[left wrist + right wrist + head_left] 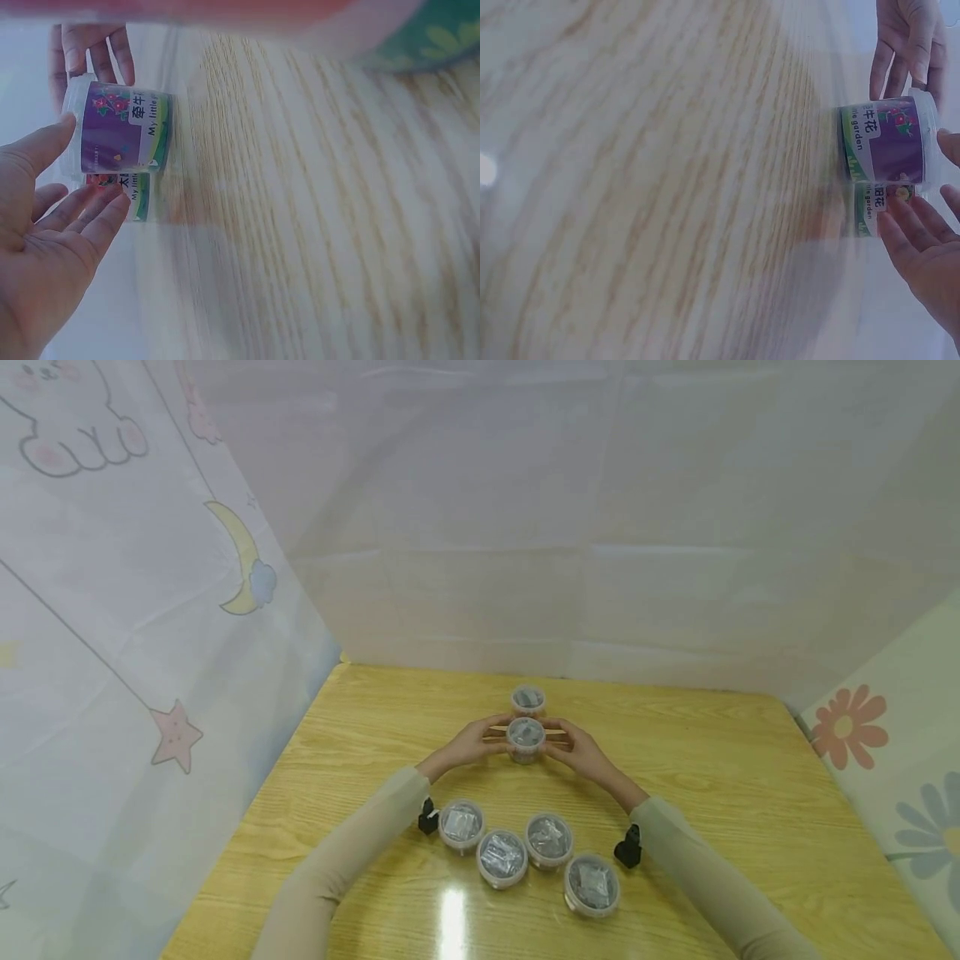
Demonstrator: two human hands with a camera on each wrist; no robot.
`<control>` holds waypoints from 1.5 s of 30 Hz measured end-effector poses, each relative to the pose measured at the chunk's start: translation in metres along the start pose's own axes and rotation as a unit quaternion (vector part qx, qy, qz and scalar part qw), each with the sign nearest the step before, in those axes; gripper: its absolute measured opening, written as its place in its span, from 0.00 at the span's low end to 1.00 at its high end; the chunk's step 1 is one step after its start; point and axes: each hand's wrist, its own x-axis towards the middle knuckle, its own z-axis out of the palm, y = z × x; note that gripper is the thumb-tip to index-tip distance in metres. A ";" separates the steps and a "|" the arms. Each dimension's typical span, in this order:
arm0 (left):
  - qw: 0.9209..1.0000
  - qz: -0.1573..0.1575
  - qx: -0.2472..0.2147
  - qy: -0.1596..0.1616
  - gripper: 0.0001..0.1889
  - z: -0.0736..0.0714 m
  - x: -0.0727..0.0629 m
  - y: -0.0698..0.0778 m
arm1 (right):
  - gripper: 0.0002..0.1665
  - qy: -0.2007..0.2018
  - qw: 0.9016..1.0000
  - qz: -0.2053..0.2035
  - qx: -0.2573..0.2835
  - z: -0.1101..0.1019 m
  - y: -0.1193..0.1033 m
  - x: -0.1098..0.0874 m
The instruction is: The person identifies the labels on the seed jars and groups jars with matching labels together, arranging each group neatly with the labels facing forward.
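Observation:
A small clear plastic tub [526,735] with a purple flower label [110,127] stands upright on the table between both hands. Just behind it is a second labelled tub [528,697]. My left hand [471,743] flanks the front tub on its left, its thumb at the lid rim and its loosely extended fingers reaching alongside toward the rear tub. On the opposite side my right hand [585,753] mirrors this, thumb by the lid and fingers relaxed beside the tubs. Exact finger contact is hard to make out.
Nearer the body stand several similar tubs: one at left [461,825], two in the middle, [502,857] and another tub [549,839], and one at right [592,885]. The wooden table [675,760] meets a pale sheet [480,568] behind. Printed sheets hang at both sides.

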 end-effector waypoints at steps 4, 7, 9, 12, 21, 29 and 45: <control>1.000 -0.006 -0.008 -0.001 0.32 0.000 -0.001 -0.003 | 0.30 0.004 1.000 -0.004 0.002 -0.002 0.000 0.000; 1.000 -0.014 -0.011 0.004 0.32 0.002 -0.001 -0.012 | 0.30 0.007 1.000 -0.003 -0.004 -0.003 -0.002 -0.001; 1.000 -0.022 -0.012 0.010 0.32 0.003 -0.001 -0.021 | 0.31 0.008 1.000 0.000 -0.007 -0.003 -0.004 -0.002; 0.999 -0.036 -0.012 0.018 0.33 0.002 -0.003 -0.029 | 0.31 0.008 1.000 0.002 -0.010 -0.003 -0.008 -0.002; 0.998 -0.047 0.029 0.032 0.33 -0.001 -0.010 -0.033 | 0.29 0.018 0.999 -0.019 -0.043 -0.004 -0.020 -0.003; 0.998 -0.040 0.025 0.034 0.32 -0.006 -0.016 -0.035 | 0.26 0.021 0.998 -0.028 -0.055 -0.005 -0.022 -0.003; 0.999 -0.037 0.034 0.021 0.31 -0.011 -0.030 -0.035 | 0.25 0.006 0.998 -0.050 -0.036 -0.004 -0.031 -0.004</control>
